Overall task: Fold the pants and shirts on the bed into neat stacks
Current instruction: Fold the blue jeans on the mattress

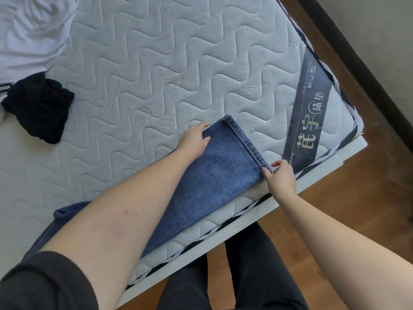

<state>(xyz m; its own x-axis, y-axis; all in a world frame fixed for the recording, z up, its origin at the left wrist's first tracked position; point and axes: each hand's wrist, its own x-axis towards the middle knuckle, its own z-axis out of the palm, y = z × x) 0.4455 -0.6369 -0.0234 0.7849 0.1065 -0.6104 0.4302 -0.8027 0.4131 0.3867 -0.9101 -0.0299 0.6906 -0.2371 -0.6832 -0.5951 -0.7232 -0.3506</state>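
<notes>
Blue jeans lie along the near edge of the white quilted mattress, legs stacked, hems pointing away from me. My left hand grips the far-left edge of the legs near the hem, thumb on top. My right hand pinches the near-right hem corner by the mattress edge. The waist end is hidden under my left forearm. A crumpled black garment sits at the left, and a white shirt lies rumpled in the top left corner.
A dark blue label band crosses the mattress corner on the right. The white bed frame runs along the near edge, with wooden floor beyond. My legs in dark trousers stand by the frame.
</notes>
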